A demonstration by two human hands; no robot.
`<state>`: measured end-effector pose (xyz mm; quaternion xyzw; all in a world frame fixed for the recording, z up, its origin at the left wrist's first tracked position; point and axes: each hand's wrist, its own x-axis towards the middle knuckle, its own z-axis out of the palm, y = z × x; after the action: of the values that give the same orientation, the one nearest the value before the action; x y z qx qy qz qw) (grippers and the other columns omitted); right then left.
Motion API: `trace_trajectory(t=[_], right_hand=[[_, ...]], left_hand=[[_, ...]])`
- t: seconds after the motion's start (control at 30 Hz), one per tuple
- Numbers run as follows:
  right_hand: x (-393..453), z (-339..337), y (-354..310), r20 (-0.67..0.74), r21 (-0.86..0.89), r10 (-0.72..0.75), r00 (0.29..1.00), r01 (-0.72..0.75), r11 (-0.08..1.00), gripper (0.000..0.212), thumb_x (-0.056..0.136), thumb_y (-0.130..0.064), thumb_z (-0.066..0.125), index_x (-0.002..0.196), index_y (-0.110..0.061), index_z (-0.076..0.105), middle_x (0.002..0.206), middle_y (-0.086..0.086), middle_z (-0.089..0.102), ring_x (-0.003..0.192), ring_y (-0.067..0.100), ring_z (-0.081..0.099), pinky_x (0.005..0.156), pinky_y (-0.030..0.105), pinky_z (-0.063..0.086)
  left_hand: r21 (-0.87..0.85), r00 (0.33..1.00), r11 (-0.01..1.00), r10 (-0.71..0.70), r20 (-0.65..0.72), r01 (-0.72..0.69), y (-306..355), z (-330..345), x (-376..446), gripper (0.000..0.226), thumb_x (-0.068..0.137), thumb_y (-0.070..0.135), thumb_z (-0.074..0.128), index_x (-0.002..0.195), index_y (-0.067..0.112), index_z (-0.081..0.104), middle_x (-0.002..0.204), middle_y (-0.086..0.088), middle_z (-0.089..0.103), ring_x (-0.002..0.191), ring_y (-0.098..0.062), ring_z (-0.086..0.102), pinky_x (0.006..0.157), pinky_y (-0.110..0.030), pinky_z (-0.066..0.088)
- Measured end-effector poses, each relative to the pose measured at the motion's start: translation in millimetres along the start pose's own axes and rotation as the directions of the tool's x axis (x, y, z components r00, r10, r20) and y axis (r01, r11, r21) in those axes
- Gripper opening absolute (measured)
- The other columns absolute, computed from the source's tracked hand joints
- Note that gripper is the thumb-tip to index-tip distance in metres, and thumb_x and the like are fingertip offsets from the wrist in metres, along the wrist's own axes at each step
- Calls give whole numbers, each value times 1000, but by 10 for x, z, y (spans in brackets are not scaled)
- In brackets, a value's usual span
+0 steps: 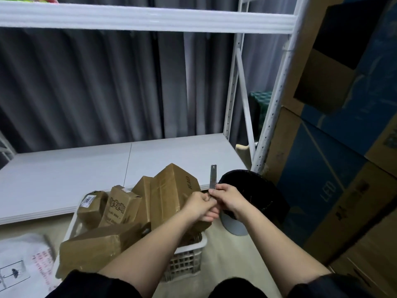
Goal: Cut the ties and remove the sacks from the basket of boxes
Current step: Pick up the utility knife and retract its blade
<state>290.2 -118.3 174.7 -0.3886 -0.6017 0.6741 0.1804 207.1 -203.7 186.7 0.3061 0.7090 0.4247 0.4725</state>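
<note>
A white plastic basket on the floor holds several brown cardboard boxes, some taped. Both my hands meet just above the basket's right side. My right hand grips a metal utility knife whose blade points straight up. My left hand is closed around the knife's lower end, touching the right hand. No sack or tie shows on the basket. A white printed sack lies flat on the floor at the lower left.
A low white shelf board runs behind the basket, with a white rack post at its right. A black-lined bin stands right of my hands. Large stacked cartons fill the right side. Grey curtain hangs behind.
</note>
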Motion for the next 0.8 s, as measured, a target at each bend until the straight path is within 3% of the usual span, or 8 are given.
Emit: trace_trajectory(t=[0.07,0.17,0.27,0.33,0.47,0.53,0.63,0.8], right_hand=[[266,-80,18,27,-16,47,999,-46,999,5,92,-14,58,90,-16,62,69,-5,66,52,1,56,52,15,44],[699,-149,50,-4,31,94,996,-94,995,17,93,-15,56,78,-16,63,59,-5,60,53,4,53,57,16,43],[1194,-158,95,-92,81,113,989,-106,991,26,92,-15,59,66,-13,60,47,-4,55,41,5,48,48,17,39],[1502,-155,129,-134,66,112,985,-104,992,27,93,-14,58,66,-10,57,40,-6,54,32,3,46,37,14,35],[2058,-157,340,-175,35,138,975,-134,990,27,96,-13,52,70,-6,52,38,-6,55,25,0,42,30,11,32],[2272,-155,479,-193,14,163,967,-164,986,29,97,-9,45,68,-7,48,31,-6,50,23,0,35,28,11,27],[2585,-144,717,-202,4,234,951,-238,971,25,95,-1,41,71,-6,46,33,-5,51,24,3,37,29,13,27],[2928,-74,1051,-172,-41,284,943,-295,955,34,89,7,42,60,-8,49,49,7,49,43,15,40,36,16,28]], left_hand=[[176,999,984,19,31,-24,63,-55,282,31,98,13,46,67,10,49,68,-9,62,43,-6,62,46,-18,51],[410,996,908,91,9,-87,147,-152,756,30,95,20,49,67,11,55,73,-10,68,64,-23,68,62,-30,56],[752,971,650,232,-62,-107,193,-253,1245,27,92,30,49,95,7,63,100,-11,69,97,-29,64,81,-34,49],[882,960,460,277,-30,-105,174,-315,1530,33,94,35,46,113,11,59,116,-10,62,111,-29,57,89,-36,42],[969,961,208,267,75,-133,35,-446,2127,35,98,30,42,128,15,52,128,-8,54,119,-28,52,96,-38,36],[976,972,155,200,124,-156,-14,-496,2370,36,99,33,40,128,13,50,130,-10,51,120,-29,50,101,-38,33],[984,985,93,101,141,-151,-59,-497,2655,42,99,36,41,133,11,45,135,-11,47,127,-29,45,112,-40,22],[989,990,-39,18,142,-141,-92,-403,2930,38,95,17,42,133,11,47,135,-9,47,129,-26,44,116,-38,16]])
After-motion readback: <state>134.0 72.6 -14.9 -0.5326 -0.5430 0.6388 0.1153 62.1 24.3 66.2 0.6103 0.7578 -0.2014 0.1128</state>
